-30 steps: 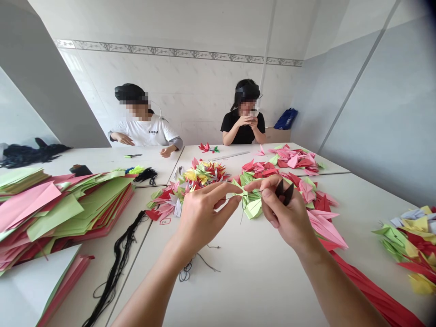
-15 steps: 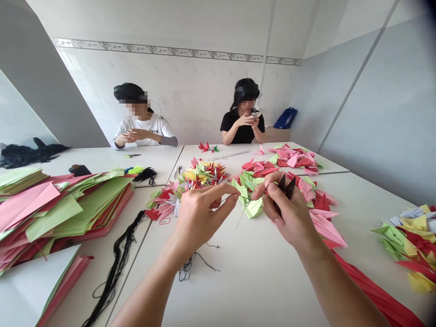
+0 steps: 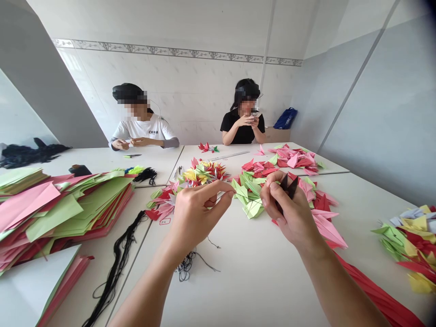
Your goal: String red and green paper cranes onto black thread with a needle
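Note:
My left hand [image 3: 197, 211] is raised over the white table [image 3: 245, 272], thumb and forefinger pinched on a thin dark thread [image 3: 227, 194] that runs toward my right hand. My right hand [image 3: 289, 211] is closed round a small black folded paper piece [image 3: 288, 187], whose two points stick up between the fingers. A light green folded paper crane [image 3: 252, 205] lies just below and between both hands. Behind them lies a heap of green, pink and red folded cranes [image 3: 299, 190].
Stacks of coloured paper sheets [image 3: 61, 209] lie at the left, with black thread bundles [image 3: 119, 259] beside them. More crane heaps sit at the centre [image 3: 200, 175], far right [image 3: 408, 236] and back [image 3: 293, 159]. Two people sit across the far tables. Red paper strips [image 3: 374, 295] lie under my right forearm.
Both hands have drifted slightly up and away from me, staying pinched. The person in white has drawn both hands together in front of them.

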The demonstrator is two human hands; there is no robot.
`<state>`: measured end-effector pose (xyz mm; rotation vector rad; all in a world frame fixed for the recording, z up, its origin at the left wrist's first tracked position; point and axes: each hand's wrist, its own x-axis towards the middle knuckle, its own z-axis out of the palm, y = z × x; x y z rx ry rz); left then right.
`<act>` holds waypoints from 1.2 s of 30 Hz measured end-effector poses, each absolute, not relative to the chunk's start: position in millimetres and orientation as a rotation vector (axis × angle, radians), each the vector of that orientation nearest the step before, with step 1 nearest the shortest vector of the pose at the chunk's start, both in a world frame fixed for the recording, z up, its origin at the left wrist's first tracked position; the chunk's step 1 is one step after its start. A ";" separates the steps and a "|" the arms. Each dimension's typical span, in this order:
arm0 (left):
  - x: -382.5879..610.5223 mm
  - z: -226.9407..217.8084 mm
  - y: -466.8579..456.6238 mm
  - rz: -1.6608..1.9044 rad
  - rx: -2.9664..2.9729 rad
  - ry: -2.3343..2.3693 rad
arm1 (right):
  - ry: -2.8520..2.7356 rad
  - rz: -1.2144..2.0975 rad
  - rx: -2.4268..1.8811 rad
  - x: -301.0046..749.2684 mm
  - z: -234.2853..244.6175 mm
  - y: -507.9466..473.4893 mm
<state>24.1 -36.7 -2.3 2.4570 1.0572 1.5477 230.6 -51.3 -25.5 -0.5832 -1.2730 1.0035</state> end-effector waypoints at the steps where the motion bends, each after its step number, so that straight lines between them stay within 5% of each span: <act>1: 23.6 -2.2 -36.5 1.551 2.462 1.054 | -1.275 1.002 -0.586 230.6 -25.4 -51.3; 24: 43.9 -3.4 -48.6 0.952 2.181 1.017 | -1.633 0.671 -0.817 224.6 -24.9 -59.6; 36: 34.4 -1.3 -40.0 1.202 1.993 0.899 | -1.725 1.151 -0.830 219.6 -28.8 -56.9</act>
